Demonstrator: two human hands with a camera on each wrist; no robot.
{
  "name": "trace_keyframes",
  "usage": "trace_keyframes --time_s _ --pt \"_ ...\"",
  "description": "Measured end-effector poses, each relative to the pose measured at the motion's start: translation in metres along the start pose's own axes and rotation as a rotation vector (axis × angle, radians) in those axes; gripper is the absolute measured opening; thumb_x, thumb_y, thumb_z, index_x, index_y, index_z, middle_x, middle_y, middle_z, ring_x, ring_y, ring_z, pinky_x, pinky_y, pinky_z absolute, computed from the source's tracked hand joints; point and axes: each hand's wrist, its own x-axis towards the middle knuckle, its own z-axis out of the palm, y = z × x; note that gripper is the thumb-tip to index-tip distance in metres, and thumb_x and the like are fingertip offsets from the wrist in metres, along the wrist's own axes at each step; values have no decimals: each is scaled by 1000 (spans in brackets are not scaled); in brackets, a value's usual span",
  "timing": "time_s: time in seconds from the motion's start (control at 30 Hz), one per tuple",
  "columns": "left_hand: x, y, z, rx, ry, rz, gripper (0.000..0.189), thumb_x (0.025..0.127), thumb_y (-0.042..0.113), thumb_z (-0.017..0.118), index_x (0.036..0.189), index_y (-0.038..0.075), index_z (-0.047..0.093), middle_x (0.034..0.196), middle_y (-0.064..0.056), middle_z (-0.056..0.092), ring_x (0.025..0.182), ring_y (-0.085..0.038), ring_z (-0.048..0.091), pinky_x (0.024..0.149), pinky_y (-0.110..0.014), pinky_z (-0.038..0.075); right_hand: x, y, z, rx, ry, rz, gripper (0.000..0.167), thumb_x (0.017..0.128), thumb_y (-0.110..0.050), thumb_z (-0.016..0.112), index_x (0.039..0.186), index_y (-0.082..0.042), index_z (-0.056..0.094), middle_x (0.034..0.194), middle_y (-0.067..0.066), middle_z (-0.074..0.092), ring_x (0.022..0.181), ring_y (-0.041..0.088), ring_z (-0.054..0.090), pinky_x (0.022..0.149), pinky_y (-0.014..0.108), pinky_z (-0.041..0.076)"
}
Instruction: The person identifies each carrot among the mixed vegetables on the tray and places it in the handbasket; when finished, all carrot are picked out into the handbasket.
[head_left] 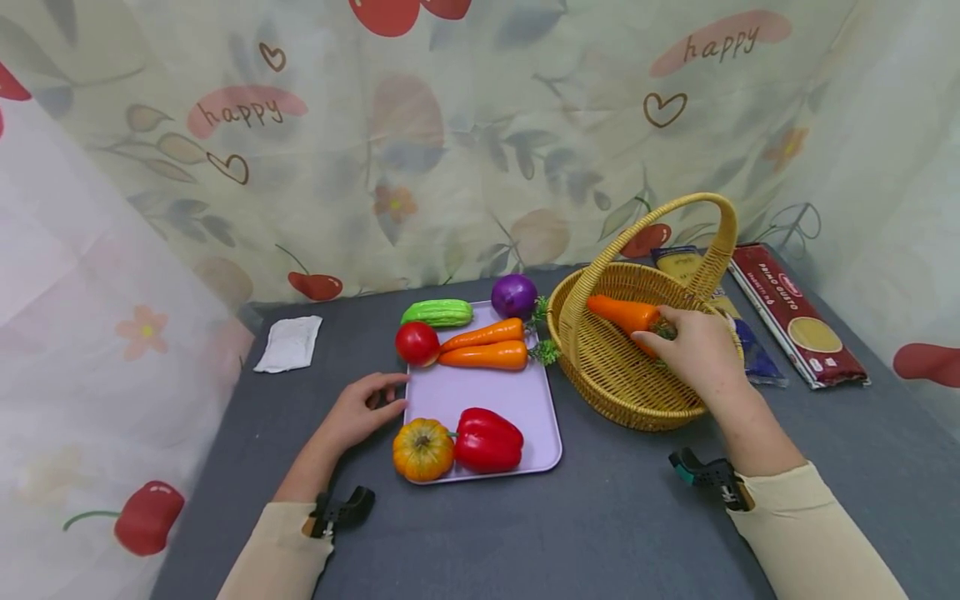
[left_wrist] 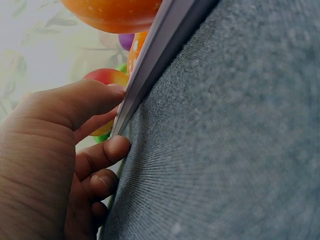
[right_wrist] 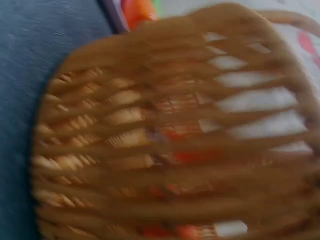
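My right hand (head_left: pixel 693 346) reaches into a wicker basket (head_left: pixel 630 408) with a tall arched handle and grips an orange carrot (head_left: pixel 622 312) near its leafy green end. The carrot lies slanted within the basket. In the right wrist view the blurred basket weave (right_wrist: pixel 165 115) hides the hand. At the lilac tray (head_left: pixel 457 392), my left hand (head_left: pixel 363 408) rests with relaxed fingers, fingertips right at the left rim. The left wrist view shows the thumb (left_wrist: pixel 100 97) against that rim. Nearest this hand on the tray are a tomato (head_left: pixel 417 343) and a small orange pumpkin (head_left: pixel 423 450).
The tray also bears two carrots (head_left: pixel 487 355), a red bell pepper (head_left: pixel 489 440), a green ridged gourd (head_left: pixel 437 313) and a purple onion (head_left: pixel 513 296). Pasta packets (head_left: pixel 798 321) lie right of the basket. A white folded tissue (head_left: pixel 288 344) lies at the left.
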Motion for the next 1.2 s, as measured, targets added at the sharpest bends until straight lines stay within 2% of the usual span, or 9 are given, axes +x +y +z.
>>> trace_keyframes --time_s 0.07,0.13,0.2,0.3,0.33,0.57,0.77,0.93,1.2 --pt "0 -1 0 2 2 3 36 93 23 78 128 17 71 92 -1 56 79 -22 49 69 -32 39 1 -2 7 -26 27 -19 67 97 -42 71 141 7 56 83 17 70 69 30 58 66 44 45" --pt "0 -2 0 8 1 3 36 94 23 78 128 17 70 93 -1 56 80 -21 49 69 -32 39 1 -3 13 -51 54 -28 65 96 -39 73 138 9 59 77 17 68 61 27 55 61 42 44" --pt "0 -2 0 14 2 -1 35 94 23 78 128 17 70 93 -1 56 80 -21 49 69 -31 40 0 -3 16 -72 77 -30 62 95 -37 74 134 9 61 83 21 71 63 30 60 62 44 48" --pt "0 -2 0 21 1 -5 35 94 23 77 127 18 70 93 -1 56 80 -21 50 69 -32 40 -1 -4 17 -83 96 -24 58 94 -34 76 131 9 64 105 28 70 80 38 65 72 52 51" --pt "0 -2 0 19 2 -7 34 94 23 77 127 18 70 93 -1 56 80 -22 50 69 -32 40 -1 -4 17 -83 92 -17 58 94 -34 76 130 9 64 107 28 70 83 39 65 74 53 51" --pt "-1 -1 -1 23 0 -10 35 94 23 77 128 18 70 93 -1 57 80 -21 50 69 -32 40 -1 -6 16 -108 3 42 55 89 -35 79 122 7 67 97 21 59 81 33 54 69 46 45" --pt "0 0 0 22 1 -21 35 94 23 77 128 18 70 93 -1 57 81 -22 50 70 -33 40 -1 -6 18 -111 -69 73 63 88 -39 79 126 9 64 104 24 52 84 35 52 69 46 44" --pt "1 0 1 21 0 -21 35 94 24 77 128 18 70 93 -1 56 81 -22 50 70 -33 41 -4 -11 8 -79 -72 80 66 91 -38 75 134 9 59 113 27 53 91 38 53 73 50 46" --pt "0 -1 1 16 7 18 35 94 22 78 127 16 70 92 0 56 79 -20 49 69 -31 40 -16 -35 -26 -54 52 55 63 94 -39 74 139 2 57 112 22 51 93 37 50 74 50 44"
